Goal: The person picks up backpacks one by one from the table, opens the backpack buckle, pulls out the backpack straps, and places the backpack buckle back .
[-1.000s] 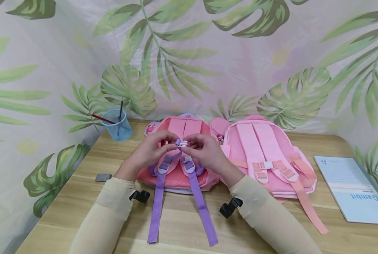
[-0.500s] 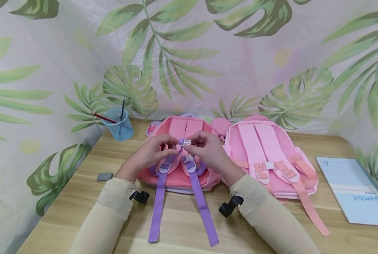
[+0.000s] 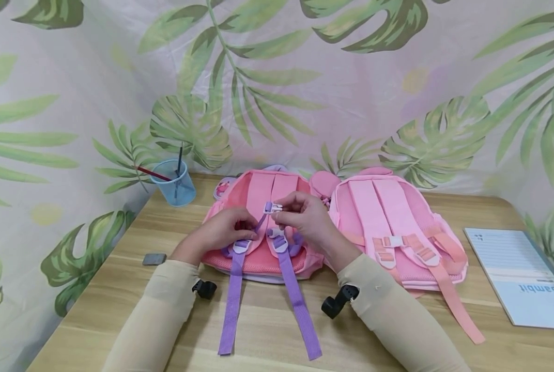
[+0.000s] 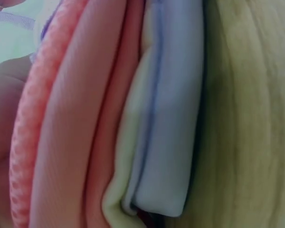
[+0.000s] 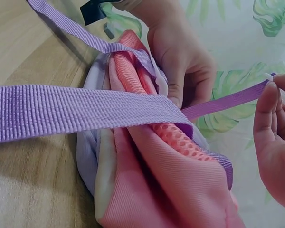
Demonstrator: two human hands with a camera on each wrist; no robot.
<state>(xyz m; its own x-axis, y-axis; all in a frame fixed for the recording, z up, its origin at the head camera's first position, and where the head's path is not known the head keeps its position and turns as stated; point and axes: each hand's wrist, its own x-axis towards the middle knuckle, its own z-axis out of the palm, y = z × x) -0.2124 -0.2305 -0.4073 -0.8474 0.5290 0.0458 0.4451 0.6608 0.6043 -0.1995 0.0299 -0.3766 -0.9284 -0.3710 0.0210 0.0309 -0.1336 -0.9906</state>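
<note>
A blue pencil cup [image 3: 173,187] is standing at far left; the left hand [image 3: 226,228] is curling its fingers at a purple strap [image 5: 230,100], whether pinching it I cannot tell; above the coral backpack [image 3: 263,263] the right hand [image 3: 307,218] is pinching a white buckle [image 3: 275,208] between thumb and forefinger; a pink backpack [image 3: 390,201] is lying alongside

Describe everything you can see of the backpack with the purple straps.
The backpack lies on the wooden table, its coral-pink, mesh-covered back up; wrist views show lilac fabric underneath. Two pink shoulder straps run toward white, plastic-looking adjusters, from which purple webbing ends trail over the table. Another purple strap leads up to a white buckle, pinched in the right hand. The left hand is near that strap's lower end, its grip unclear.
</note>
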